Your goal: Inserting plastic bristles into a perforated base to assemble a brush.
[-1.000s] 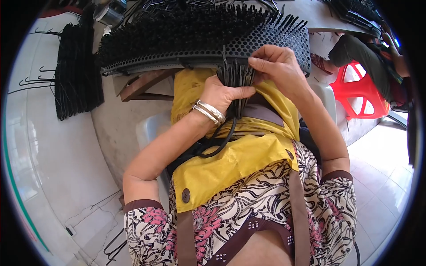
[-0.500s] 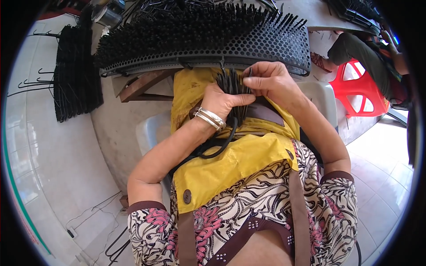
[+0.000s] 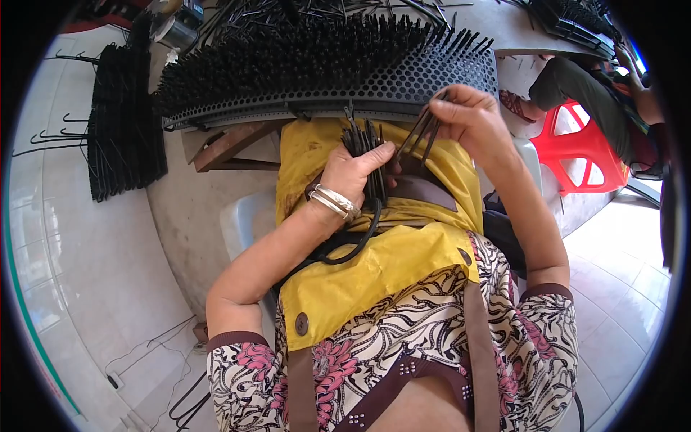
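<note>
My left hand [image 3: 350,169] is wrapped round a bundle of thin black rods [image 3: 371,147], held upright above my lap over a yellow apron [image 3: 374,253]. A thick black cable or tube [image 3: 367,237] loops down from below the bundle. To the right and a little higher, my right hand [image 3: 471,122] pinches a few separate black rods [image 3: 425,133] that slant down from its fingers. Just beyond both hands stands a curved black perforated rack [image 3: 461,79], with a dense crowd of short black rods [image 3: 302,65] standing in its holes.
More loose black rods [image 3: 245,18] lie on the table behind the rack. A metal can [image 3: 176,32] stands at the far left. Black bristly strips with hooks [image 3: 119,122] hang at the left. A red plastic stool [image 3: 586,155] and a seated person's leg [image 3: 576,86] are at the right.
My right hand has drawn away from the bundle, up and to the right, carrying a few rods. My left hand, still round the bundle, has shifted slightly left.
</note>
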The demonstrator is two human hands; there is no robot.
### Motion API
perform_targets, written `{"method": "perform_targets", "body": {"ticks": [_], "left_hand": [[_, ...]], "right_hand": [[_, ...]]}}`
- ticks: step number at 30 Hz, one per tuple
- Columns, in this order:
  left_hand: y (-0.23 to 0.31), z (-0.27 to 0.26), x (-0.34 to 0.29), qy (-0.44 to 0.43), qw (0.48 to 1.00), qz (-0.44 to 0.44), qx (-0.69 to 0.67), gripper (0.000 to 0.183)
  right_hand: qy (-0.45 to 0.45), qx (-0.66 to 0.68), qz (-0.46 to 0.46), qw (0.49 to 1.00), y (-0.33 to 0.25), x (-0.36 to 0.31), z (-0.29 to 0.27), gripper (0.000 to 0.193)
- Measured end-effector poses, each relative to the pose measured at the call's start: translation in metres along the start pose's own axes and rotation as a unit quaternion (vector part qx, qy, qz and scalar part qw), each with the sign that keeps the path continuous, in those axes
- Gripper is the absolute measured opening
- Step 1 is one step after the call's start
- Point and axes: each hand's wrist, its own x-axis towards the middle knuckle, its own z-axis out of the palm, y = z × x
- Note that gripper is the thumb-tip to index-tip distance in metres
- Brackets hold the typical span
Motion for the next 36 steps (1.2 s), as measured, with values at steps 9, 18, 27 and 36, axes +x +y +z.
{"method": "perform_targets", "body": {"ticks": [9, 18, 27, 36], "left_hand": [[0.000, -0.002, 0.002, 0.003, 1.000, -0.001, -0.013, 0.018], [0.000, -0.003, 0.002, 0.008, 1.000, 0.003, -0.026, 0.017], [0.001, -0.002, 0.002, 0.010, 0.999, 0.002, -0.034, 0.017], [0.001, -0.001, 0.002, 0.015, 0.999, -0.001, -0.034, 0.017]], "right_hand": [[0.032, -0.005, -0.278, 0.960, -0.024, 0.036, -0.001, 0.010], [0.081, -0.128, -0.355, 0.922, -0.014, 0.055, 0.002, 0.012], [0.111, -0.181, -0.382, 0.900, -0.011, 0.061, 0.004, 0.010], [0.184, -0.184, -0.370, 0.892, -0.007, 0.057, 0.011, 0.012]]}}
